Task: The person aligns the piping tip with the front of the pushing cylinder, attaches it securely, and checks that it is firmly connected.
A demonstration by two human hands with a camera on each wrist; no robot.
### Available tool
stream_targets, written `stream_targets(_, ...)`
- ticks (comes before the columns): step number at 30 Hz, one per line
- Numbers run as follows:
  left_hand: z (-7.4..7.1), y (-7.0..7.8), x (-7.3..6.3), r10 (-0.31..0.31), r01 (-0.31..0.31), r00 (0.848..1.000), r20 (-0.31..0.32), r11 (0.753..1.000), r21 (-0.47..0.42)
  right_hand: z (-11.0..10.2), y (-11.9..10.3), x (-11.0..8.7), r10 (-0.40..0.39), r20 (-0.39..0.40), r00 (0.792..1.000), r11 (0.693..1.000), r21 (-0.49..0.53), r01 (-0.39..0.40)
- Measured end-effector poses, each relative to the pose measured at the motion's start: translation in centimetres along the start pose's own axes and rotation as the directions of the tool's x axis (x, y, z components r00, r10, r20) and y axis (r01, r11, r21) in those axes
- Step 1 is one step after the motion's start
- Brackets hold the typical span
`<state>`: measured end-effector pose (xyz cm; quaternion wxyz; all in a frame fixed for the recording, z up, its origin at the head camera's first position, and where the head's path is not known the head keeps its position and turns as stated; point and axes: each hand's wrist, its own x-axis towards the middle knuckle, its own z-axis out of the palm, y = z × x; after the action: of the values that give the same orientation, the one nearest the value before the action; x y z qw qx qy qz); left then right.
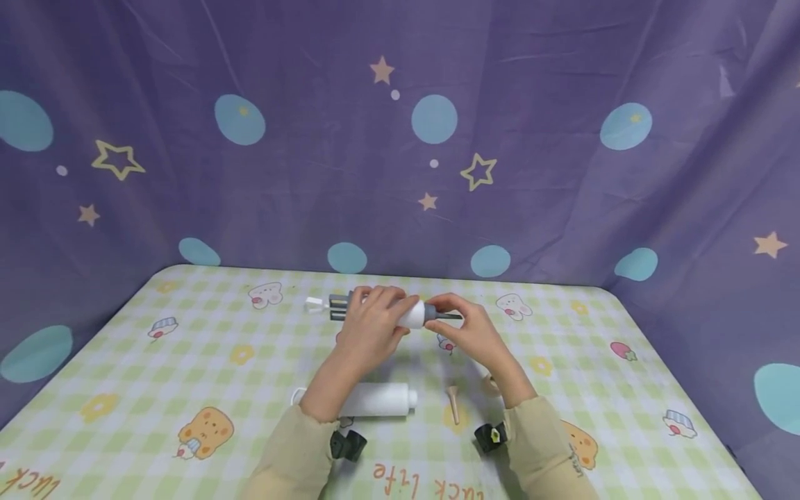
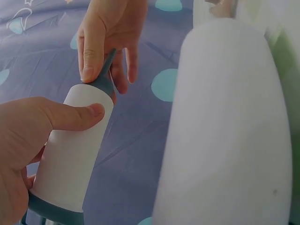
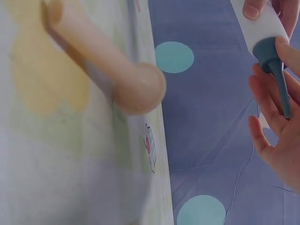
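Note:
My left hand (image 1: 371, 326) grips a white cylindrical bottle (image 1: 412, 316) above the table, holding it nearly level. In the left wrist view, its thumb lies along the white body. My right hand (image 1: 471, 330) pinches the bottle's blue-grey cap (image 2: 104, 83) with thumb and fingers. From that cap a thin tapered nozzle (image 3: 283, 96) points toward the right palm. Grey prongs (image 1: 337, 307) and a small white piece (image 1: 315, 304) stick out past the left hand at the bottle's other end; the fingers hide how they join.
A larger white cylinder (image 1: 378, 400) with a narrow neck lies below the left forearm. Right of it lies a small wooden peg (image 1: 453, 405) with a flared end. Another tan object (image 1: 490, 383) is partly hidden by the right wrist. A checked cloth (image 1: 206, 361) covers the table; a purple curtain (image 1: 325, 173) hangs behind.

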<state>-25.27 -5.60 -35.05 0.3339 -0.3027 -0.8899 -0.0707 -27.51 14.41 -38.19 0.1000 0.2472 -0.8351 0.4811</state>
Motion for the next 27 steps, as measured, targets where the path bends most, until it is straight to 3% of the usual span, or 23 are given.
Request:
stream_targets(10,0.9,-0.3,0.1,-0.047,0.046,0.991,0.127,0.999,0.006,0.0,0.4,0.6,-0.051,0.038,0.998,0.998,-0.046,0.053)
stream_targets(14,1.2,-0.3,0.2,-0.058,0.061,0.984,0.167,0.998,-0.014,0.0,0.5,0.7,-0.050,0.043,0.998,0.993,-0.109,0.054)
stream_targets(27,2.8,-0.8,0.0,-0.109,0.128,0.942,0.317,0.991,-0.038,-0.2,1.2,1.7,-0.016,0.186,0.982,0.957,-0.281,0.069)
